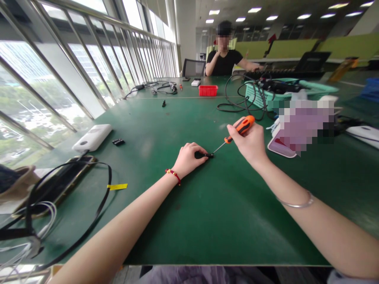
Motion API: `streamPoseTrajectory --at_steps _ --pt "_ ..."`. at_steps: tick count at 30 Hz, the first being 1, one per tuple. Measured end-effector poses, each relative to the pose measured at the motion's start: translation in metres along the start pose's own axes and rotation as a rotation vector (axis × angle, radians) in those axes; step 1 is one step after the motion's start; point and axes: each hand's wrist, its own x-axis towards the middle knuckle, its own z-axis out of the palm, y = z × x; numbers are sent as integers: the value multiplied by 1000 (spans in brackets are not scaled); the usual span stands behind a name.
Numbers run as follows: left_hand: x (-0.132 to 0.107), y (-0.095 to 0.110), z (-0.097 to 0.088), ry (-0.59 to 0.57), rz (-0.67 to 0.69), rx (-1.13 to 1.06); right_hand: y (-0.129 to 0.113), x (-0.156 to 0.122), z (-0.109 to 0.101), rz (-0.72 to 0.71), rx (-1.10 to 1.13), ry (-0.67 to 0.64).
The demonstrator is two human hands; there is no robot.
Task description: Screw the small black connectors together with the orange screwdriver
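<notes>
My left hand rests on the green table, thumb and fingers closed around a small black part. Much of that part is hidden by the fingers, so its kind is unclear. In my right hand is a screwdriver with an orange and black handle, held at a slant. Its thin metal shaft points down to the left, and the tip meets or nearly meets the right end of the black part.
A white device and a small black piece lie to the left, near looped black cable. Farther off are a red tray and a teal basket of cables. A phone lies right. Someone in black sits opposite.
</notes>
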Motion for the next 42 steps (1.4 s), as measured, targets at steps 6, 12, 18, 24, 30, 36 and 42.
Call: streamPoseTrajectory --at_steps 6,12,18,24,30,36,42 --pt "0 0 0 3 2 5 5 -1 0 -10 12 -16" --pt "0 -1 0 5 9 7 3 0 0 -18 11 -9" --pt "0 -2 1 9 2 7 4 0 1 -15 17 -13" --pt "0 -2 2 11 6 9 7 5 0 20 34 -49" --pt "0 1 0 14 23 -11 0 21 3 70 31 -178" --pt "2 0 1 20 32 -19 -4 36 4 33 32 -346" --pt "2 0 1 24 22 -64 -6 38 6 -4 -134 -201"
